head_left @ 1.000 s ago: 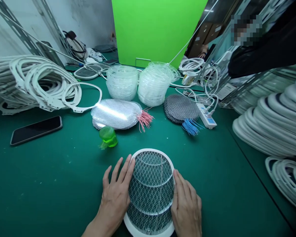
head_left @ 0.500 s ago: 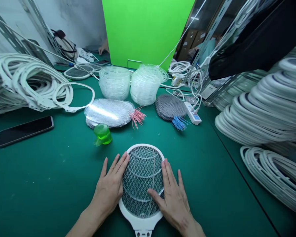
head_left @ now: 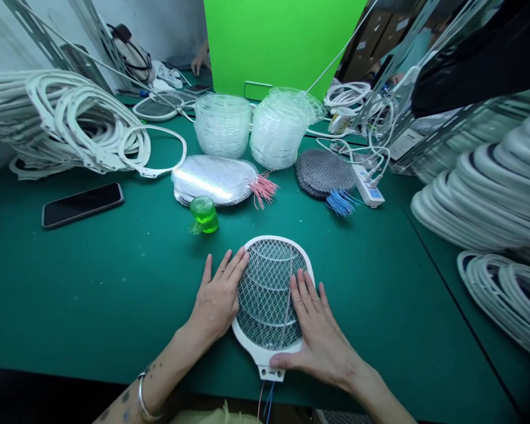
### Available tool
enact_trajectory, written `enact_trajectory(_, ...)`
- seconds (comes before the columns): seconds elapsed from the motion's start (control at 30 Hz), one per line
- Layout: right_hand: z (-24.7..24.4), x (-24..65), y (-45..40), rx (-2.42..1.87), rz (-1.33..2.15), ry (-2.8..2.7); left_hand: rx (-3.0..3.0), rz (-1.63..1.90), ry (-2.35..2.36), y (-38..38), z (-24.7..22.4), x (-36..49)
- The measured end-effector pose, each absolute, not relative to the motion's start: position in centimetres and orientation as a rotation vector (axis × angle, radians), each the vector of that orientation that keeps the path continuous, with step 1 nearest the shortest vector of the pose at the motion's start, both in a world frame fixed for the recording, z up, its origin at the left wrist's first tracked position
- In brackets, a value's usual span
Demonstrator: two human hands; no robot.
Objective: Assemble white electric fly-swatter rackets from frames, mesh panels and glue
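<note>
A white oval frame with metal mesh (head_left: 267, 294) lies flat on the green table, its short neck toward the near edge. One pink and one blue wire (head_left: 269, 400) hang from the neck. My left hand (head_left: 216, 300) rests along the frame's left rim, fingers stretched out, fingertips on the upper left edge. My right hand (head_left: 322, 330) lies over the right side, fingers spread on the mesh and rim, its thumb across the lower rim by the neck. Neither hand is closed round anything.
Green tape (head_left: 204, 215), silvery mesh sheets (head_left: 216, 179) with red wires, and dark mesh sheets (head_left: 324, 172) with blue wires lie beyond. A phone (head_left: 83, 205) is left; white frames (head_left: 486, 188) are stacked right. A person's hand (head_left: 200, 59) shows behind.
The view has shifted, showing the table's near edge and the hanging wires. My right hand has slid down the frame, its thumb moving from the mesh to the lower rim.
</note>
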State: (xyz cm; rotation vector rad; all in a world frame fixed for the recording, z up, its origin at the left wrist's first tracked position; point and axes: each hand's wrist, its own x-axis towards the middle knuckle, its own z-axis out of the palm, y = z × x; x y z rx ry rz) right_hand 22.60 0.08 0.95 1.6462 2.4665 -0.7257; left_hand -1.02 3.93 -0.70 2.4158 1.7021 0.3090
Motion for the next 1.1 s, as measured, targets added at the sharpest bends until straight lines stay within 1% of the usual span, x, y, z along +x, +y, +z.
enact_trajectory(0.13, 1.2, 22.7, 0.5, 1.640, -0.760, 2.430, 2.373, 0.337, 1.674, 3.7, -0.8, -0.9)
enact_trajectory(0.2, 1.5, 22.5, 0.6, 1.644, -0.763, 2.396, 2.319, 0.393, 1.604, 3.8, -0.1, -1.3)
enact_trajectory(0.23, 1.6, 22.4, 0.6, 1.636, -0.768, 2.381, 2.277, 0.483, 1.581, 4.0, 0.6, -1.8)
enact_trajectory(0.3, 1.8, 22.2, 0.7, 1.617, -0.780, 2.360, 2.167, 0.797, 1.639, 5.2, 2.5, -3.2)
enact_trajectory(0.37, 1.9, 22.1, 0.7, 1.611, -0.780, 2.344, 2.035, 1.168, 1.858, 7.2, 4.3, -4.9)
enact_trajectory(0.4, 1.9, 22.1, 0.7, 1.614, -0.773, 2.342, 2.008, 1.230, 1.965, 8.4, 4.8, -5.8)
enact_trajectory(0.43, 1.9, 22.1, 0.7, 1.619, -0.762, 2.344, 2.020, 1.190, 1.996, 9.6, 5.1, -6.6)
enact_trajectory(0.5, 1.9, 22.1, 0.6, 1.628, -0.741, 2.355, 2.082, 0.977, 1.858, 11.7, 4.6, -7.6)
enact_trajectory(0.57, 1.9, 22.1, 0.6, 1.624, -0.737, 2.368, 2.082, 0.915, 1.791, 13.1, 3.4, -7.9)
enact_trajectory(0.67, 2.0, 22.3, 0.6, 1.613, -0.768, 2.371, 2.028, 0.970, 1.902, 13.7, 2.0, -7.2)
enact_trajectory(0.73, 2.1, 22.3, 0.7, 1.617, -0.806, 2.362, 2.011, 1.001, 1.944, 13.4, 2.1, -6.3)
enact_trajectory(0.8, 2.3, 22.3, 0.8, 1.627, -0.847, 2.351, 2.049, 1.060, 1.833, 12.8, 3.1, -4.9)
enact_trajectory(0.9, 2.5, 22.3, 1.0, 1.630, -0.904, 2.323, 2.174, 1.094, 1.440, 12.3, 5.0, -2.0)
enact_trajectory(0.97, 2.5, 22.3, 1.0, 1.629, -0.927, 2.307, 2.209, 1.071, 1.276, 12.4, 5.5, -0.1)
enact_trajectory(1.1, 2.3, 22.4, 1.1, 1.616, -0.955, 2.310, 2.157, 0.905, 1.330, 13.4, 4.3, 1.4)
